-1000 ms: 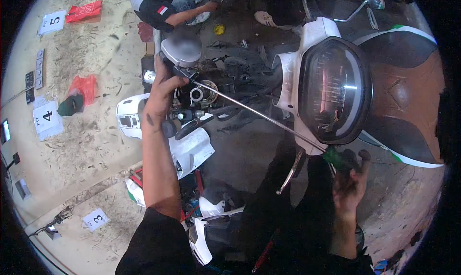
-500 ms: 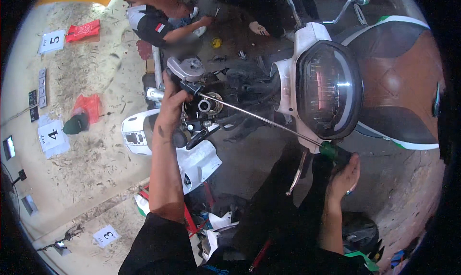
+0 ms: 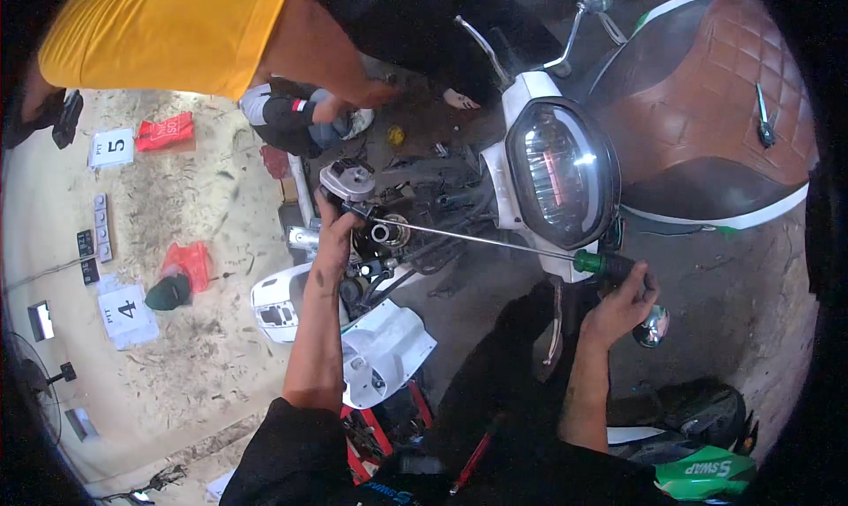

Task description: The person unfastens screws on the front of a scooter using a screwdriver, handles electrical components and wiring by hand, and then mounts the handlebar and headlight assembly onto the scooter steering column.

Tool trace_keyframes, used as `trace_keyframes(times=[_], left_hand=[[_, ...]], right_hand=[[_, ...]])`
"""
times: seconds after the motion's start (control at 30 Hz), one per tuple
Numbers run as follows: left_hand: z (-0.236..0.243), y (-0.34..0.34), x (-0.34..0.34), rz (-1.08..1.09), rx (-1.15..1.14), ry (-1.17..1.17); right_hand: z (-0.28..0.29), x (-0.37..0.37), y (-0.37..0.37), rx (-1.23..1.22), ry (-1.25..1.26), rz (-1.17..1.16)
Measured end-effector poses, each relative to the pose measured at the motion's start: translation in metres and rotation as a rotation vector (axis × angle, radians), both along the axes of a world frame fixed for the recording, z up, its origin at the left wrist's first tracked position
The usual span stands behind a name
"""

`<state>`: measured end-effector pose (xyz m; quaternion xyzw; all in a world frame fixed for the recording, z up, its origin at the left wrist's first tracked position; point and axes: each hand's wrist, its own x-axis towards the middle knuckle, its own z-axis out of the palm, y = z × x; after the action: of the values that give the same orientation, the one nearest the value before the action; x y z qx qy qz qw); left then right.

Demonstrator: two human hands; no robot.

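Note:
A long-shafted screwdriver [image 3: 477, 238] lies nearly level across the view, with a green and black handle. My right hand [image 3: 623, 307] has its fingers closed around the end of that handle. My left hand [image 3: 330, 241] grips a rounded grey metal part [image 3: 348, 181] with a black section below it. The screwdriver's shaft ends at this black section, beside my left thumb; its exact tip is hidden. Under the shaft, the scooter's dark stripped front [image 3: 433, 210] shows a round metal ring [image 3: 389, 232] near my left wrist.
A scooter headlight [image 3: 561, 170] in a white housing stands right of centre, its mirror and levers sticking out. A tool [image 3: 764, 122] lies on the brown seat [image 3: 698, 100]. White panels [image 3: 384, 347] sit by my left forearm. A person in yellow [image 3: 177, 33] stands upper left; another crouches beyond.
The view has shifted, and the scooter appears further left. The screwdriver lies flatter, still between both hands. A person in yellow has come far into the upper left.

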<state>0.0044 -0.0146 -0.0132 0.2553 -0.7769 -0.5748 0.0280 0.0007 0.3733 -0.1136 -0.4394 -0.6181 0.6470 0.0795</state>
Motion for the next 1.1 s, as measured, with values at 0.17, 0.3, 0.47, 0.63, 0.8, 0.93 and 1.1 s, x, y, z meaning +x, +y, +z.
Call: trace_keyframes(times=[0.17, 0.3, 0.47, 0.63, 0.8, 0.93, 1.1], left_hand=[[0.000, 0.000, -0.002, -0.025, -0.004, 0.030], [0.015, 0.011, -0.001, 0.054, -0.099, -0.179], [0.004, 0.011, 0.011, -0.021, -0.101, -0.150], [-0.002, 0.009, 0.015, -0.055, -0.169, -0.150], [0.005, 0.012, 0.008, -0.062, -0.042, -0.100], [0.007, 0.007, 0.005, -0.108, -0.082, -0.081], [0.007, 0.007, 0.005, -0.134, -0.093, -0.106]], right_hand=[[-0.019, 0.015, 0.010, -0.168, 0.228, -0.014], [0.010, -0.005, -0.020, -0.167, 0.118, -0.332], [-0.032, 0.028, 0.021, -0.439, 0.458, -0.314], [-0.008, 0.011, -0.010, -0.138, 0.214, -0.379], [-0.024, 0.011, 0.016, -0.550, 0.476, -0.501], [-0.033, 0.019, 0.010, -0.494, 0.443, -0.316], [-0.054, 0.028, 0.013, -0.171, 0.396, -0.281]])
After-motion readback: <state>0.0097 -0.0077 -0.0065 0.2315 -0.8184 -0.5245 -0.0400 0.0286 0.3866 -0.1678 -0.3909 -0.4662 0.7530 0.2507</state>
